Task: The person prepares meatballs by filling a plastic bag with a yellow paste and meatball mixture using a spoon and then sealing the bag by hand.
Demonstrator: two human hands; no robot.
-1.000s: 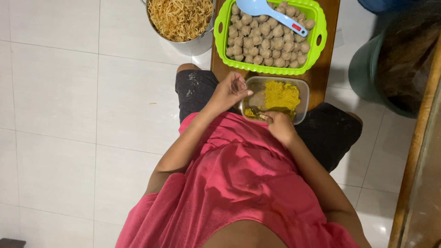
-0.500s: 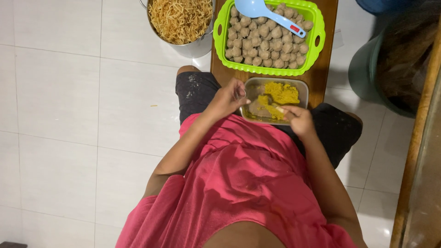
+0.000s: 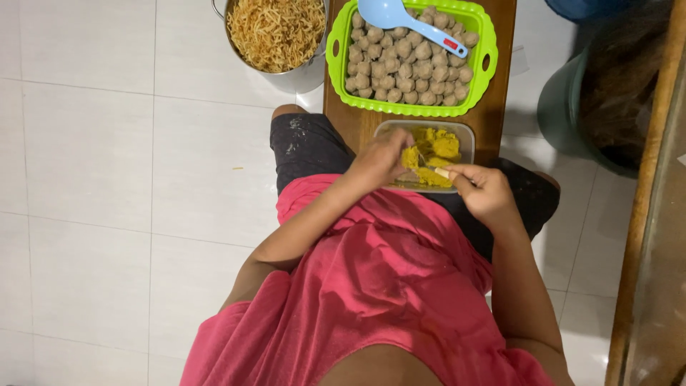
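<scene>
Since half a second ago, both hands have drawn closer together over the clear rectangular plastic container (image 3: 464, 132) of yellow paste (image 3: 436, 146), the right hand sliding toward the near rim. Seen from above, a person in a loose red shirt (image 3: 379, 300) and dark shorts (image 3: 307, 143) sits on a white tiled floor (image 3: 107, 179) before a low brown wooden board (image 3: 500, 71). At the board's far end sits a bright green plastic tray (image 3: 336, 53) of pale round meatballs (image 3: 400, 64) with a light blue plastic spoon (image 3: 400, 18) across them; a round metal pot (image 3: 314, 61) of fried noodles (image 3: 275, 32) stands just beside it on the floor. The left hand (image 3: 382, 157) rests curled at the container's near-left edge; whether it grips anything cannot be told. The right hand (image 3: 486, 189) pinches a small pale utensil handle (image 3: 443, 172), its tip in the paste.
</scene>
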